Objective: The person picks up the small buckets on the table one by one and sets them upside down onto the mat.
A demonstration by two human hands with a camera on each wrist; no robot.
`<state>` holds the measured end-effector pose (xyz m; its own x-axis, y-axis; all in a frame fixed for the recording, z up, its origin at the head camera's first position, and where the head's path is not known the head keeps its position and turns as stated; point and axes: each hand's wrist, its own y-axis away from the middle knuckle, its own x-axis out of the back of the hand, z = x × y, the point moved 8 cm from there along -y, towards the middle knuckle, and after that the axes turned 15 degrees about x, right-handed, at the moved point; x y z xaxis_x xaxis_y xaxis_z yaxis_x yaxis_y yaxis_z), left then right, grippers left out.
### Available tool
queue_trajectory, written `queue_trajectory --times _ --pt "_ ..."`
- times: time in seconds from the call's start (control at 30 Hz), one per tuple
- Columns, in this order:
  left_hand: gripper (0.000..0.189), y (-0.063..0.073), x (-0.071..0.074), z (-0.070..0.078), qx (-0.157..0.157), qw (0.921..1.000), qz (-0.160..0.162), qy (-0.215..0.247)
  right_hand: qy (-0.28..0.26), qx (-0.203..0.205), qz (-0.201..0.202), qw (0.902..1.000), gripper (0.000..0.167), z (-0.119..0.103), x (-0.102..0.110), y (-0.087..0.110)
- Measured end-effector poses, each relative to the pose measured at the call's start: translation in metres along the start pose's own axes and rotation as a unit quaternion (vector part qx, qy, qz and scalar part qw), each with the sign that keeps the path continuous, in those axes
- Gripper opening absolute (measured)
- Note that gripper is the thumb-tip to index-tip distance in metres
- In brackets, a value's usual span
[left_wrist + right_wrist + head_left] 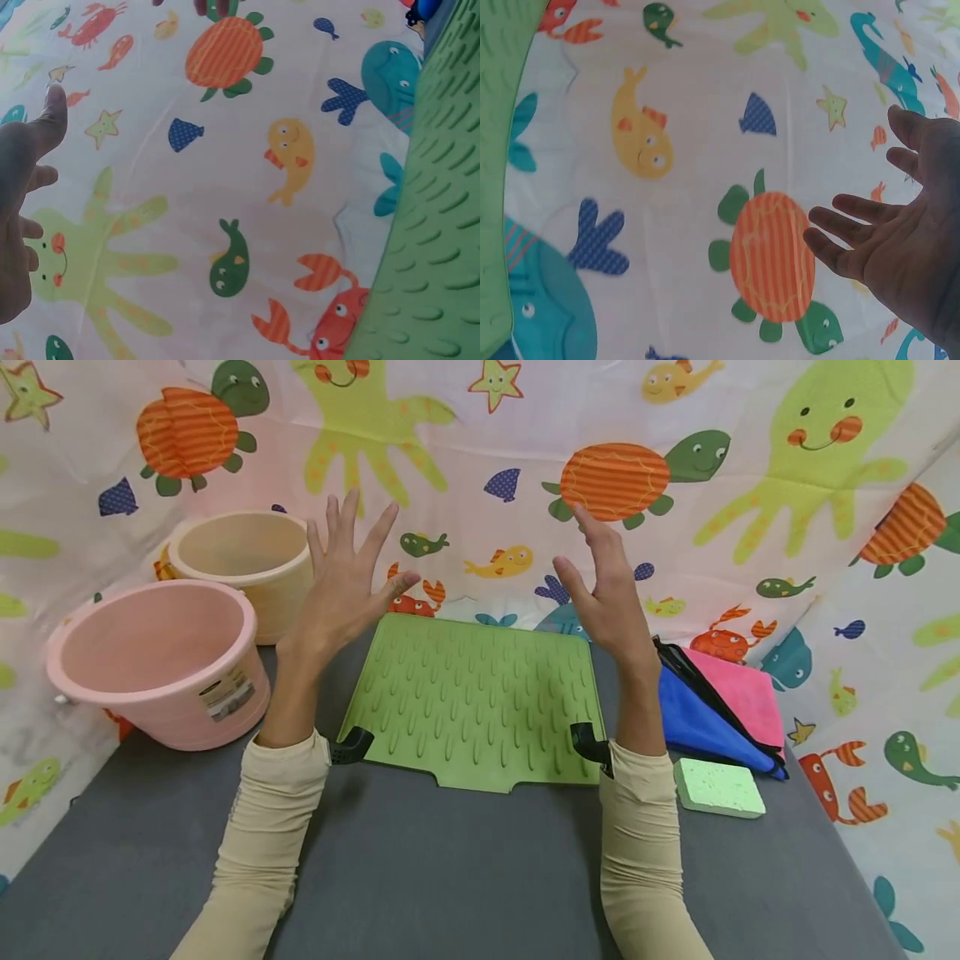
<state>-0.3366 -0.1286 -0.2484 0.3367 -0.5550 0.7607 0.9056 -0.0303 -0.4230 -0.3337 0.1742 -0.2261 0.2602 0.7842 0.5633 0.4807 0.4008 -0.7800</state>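
Observation:
Both hands are raised in the air over the far part of the table, holding nothing. In the head view the left hand point(341, 577) has its fingers spread, between the tubs and a green ribbed mat point(480, 702). The right hand point(611, 589) is lifted above the mat's far right corner, thumb and forefinger apart. The mat lies flat on the grey table, its short tab toward the near side. In the left wrist view the left hand point(26, 202) shows at the left edge; the right hand point(907, 240) appears with extended fingers in the right wrist view.
A pink tub point(157, 660) and a cream tub point(247, 560) stand at the left. To the right lie folded blue point(705, 718) and pink cloths point(742, 689) and a pale green sponge point(720, 787). A sea-animal patterned curtain point(480, 468) hangs behind the grey table point(465, 868).

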Motion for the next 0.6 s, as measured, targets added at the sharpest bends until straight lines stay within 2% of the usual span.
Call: queue_trajectory --times 0.1,0.17,0.3,0.5,0.6 --pt "0.109 0.003 0.013 0.0 -0.003 0.9998 0.02 0.004 -0.018 0.028 0.015 0.9993 0.061 -0.009 -0.015 -0.011" --pt "0.107 0.006 0.023 0.0 -0.003 0.9992 0.039 -0.003 -0.034 0.031 0.017 0.9988 0.061 -0.014 -0.027 -0.017" --pt "0.108 0.012 0.045 -0.006 0.014 0.9969 0.075 -0.019 -0.072 0.017 0.011 0.9972 0.06 -0.023 -0.051 -0.028" --pt "0.107 0.021 0.082 -0.025 0.044 0.9923 0.111 -0.031 -0.112 0.027 0.006 0.9933 0.062 -0.043 -0.086 -0.05" --pt "0.103 0.028 0.097 -0.042 0.079 0.9897 0.115 -0.034 -0.123 0.028 0.012 0.9919 0.061 -0.053 -0.103 -0.056"
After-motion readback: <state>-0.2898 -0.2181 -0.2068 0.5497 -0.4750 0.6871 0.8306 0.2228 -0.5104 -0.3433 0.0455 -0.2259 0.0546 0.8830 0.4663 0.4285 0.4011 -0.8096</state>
